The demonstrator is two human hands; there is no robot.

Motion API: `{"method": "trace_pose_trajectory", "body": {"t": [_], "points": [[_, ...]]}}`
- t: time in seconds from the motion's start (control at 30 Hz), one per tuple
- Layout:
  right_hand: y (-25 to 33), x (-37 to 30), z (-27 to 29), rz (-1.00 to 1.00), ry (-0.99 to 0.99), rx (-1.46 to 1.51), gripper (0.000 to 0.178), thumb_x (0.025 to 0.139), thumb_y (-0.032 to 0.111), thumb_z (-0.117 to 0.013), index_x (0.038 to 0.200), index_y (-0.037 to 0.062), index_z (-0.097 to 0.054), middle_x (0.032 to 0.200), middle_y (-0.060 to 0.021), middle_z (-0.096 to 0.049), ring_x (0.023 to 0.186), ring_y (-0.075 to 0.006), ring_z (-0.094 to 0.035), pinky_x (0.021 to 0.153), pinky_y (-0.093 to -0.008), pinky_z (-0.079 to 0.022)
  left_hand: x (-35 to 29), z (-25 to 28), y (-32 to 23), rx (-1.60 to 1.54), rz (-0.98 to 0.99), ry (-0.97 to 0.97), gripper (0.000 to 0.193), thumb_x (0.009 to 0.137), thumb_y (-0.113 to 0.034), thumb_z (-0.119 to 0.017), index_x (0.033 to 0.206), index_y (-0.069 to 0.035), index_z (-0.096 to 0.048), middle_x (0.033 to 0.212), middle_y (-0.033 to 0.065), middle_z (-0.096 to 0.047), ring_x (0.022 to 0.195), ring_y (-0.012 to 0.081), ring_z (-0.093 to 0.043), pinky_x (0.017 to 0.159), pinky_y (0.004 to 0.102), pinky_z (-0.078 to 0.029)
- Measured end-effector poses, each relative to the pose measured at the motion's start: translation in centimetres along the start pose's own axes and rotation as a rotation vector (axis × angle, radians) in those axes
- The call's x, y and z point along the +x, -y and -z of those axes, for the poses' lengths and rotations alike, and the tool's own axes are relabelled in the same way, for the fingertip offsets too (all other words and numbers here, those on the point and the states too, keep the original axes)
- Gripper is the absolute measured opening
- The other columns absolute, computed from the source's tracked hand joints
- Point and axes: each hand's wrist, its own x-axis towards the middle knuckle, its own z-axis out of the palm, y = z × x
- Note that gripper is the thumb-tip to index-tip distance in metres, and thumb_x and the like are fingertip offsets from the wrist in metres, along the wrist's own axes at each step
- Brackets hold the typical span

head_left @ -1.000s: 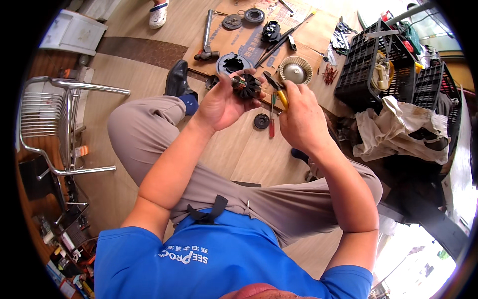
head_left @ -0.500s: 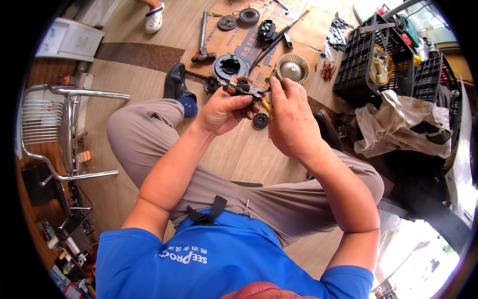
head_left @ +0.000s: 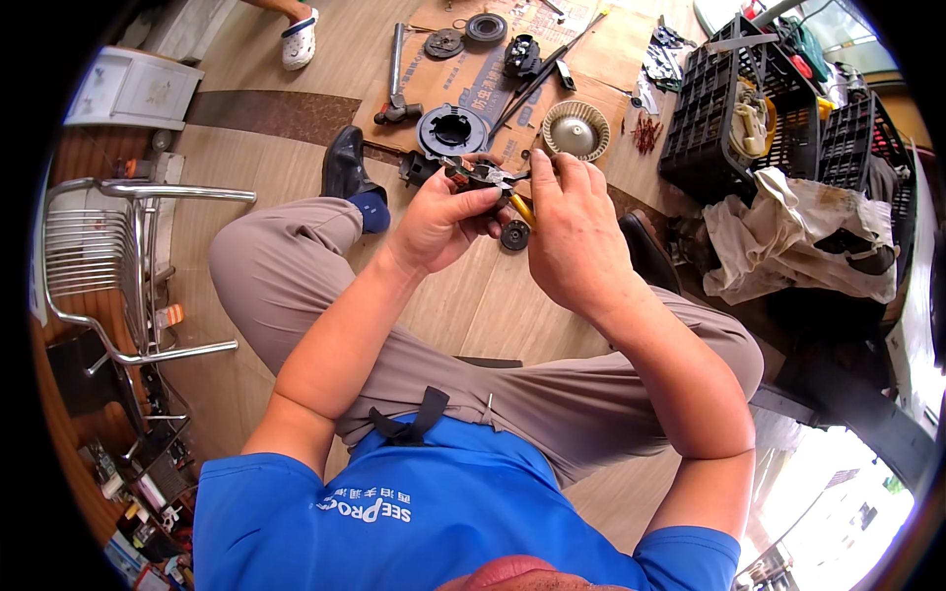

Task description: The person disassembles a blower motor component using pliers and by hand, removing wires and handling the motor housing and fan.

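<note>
My left hand (head_left: pixel 434 219) is closed around a small dark part with coppery bits (head_left: pixel 459 174); its exact kind is unclear. My right hand (head_left: pixel 579 231) grips pliers with a yellow handle (head_left: pixel 521 209). The metal jaws meet the part at my left fingertips, and I cannot tell whether they bite on it. Just below the pliers shows a round black disc (head_left: pixel 514 234). Beyond my hands are a black ring-shaped housing (head_left: pixel 452 131) and a pale blower wheel (head_left: pixel 576 131). A black cylindrical piece (head_left: pixel 416 167) sits left of the held part.
Flattened cardboard (head_left: pixel 478 74) carries a hammer (head_left: pixel 396 84), round discs and long black strips. Black plastic crates (head_left: pixel 709 118) stand at right, with a beige cloth (head_left: pixel 788 236) draped there. A metal chair (head_left: pixel 138 266) is at left. Another person's foot in a white clog (head_left: pixel 299 41) appears far left.
The held part and the pliers have turned slightly between my hands, and more of the metal jaws shows. My grip looks the same. The whole view has shifted a little.
</note>
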Motion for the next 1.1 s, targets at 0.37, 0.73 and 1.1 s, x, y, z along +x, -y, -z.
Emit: {"method": "trace_pose_trajectory", "body": {"t": [0.37, 0.73, 1.1], "points": [[0.2, -0.5, -1.2, -0.089, 0.101, 0.132, 0.055, 0.08, 0.003, -0.055, 0.133, -0.0107, -0.044, 0.12, -0.027, -0.05, 0.113, -0.0406, -0.049, 0.097, -0.0461, -0.044, -0.7, -1.2, 0.6, 0.213, -0.04, -0.202, 0.04, 0.088, -0.015, -0.073, 0.119, -0.006, -0.049, 0.087, 0.0038, -0.063, 0.066, 0.0115, -0.063, 0.052, 0.0239, -0.05], [0.4, -0.4, -0.5, -0.151, 0.29, 0.301, 0.057, 0.08, 0.0, -0.052, 0.134, -0.0112, -0.041, 0.119, -0.0302, -0.05, 0.112, -0.0441, -0.049, 0.099, -0.0472, -0.042, -0.6, -0.1, 1.1, 0.594, -0.171, -0.263, 0.05, 0.083, -0.027, -0.08, 0.117, -0.002, -0.052, 0.092, -0.0016, -0.06, 0.085, 0.0048, -0.053, 0.077, 0.0218, -0.047], [0.3, -0.7, -1.0, -0.113, 0.229, 0.267, 0.059, 0.079, -0.001, -0.053, 0.135, -0.0134, -0.039, 0.124, -0.0315, -0.048, 0.115, -0.0451, -0.047, 0.102, -0.0464, -0.04, -1.1, -1.5, 0.9, 0.726, -0.208, -0.239, 0.044, 0.088, -0.025, -0.075, 0.116, -0.004, -0.05, 0.085, -0.0016, -0.059, 0.074, 0.0037, -0.053, 0.065, 0.0199, -0.045]]}}
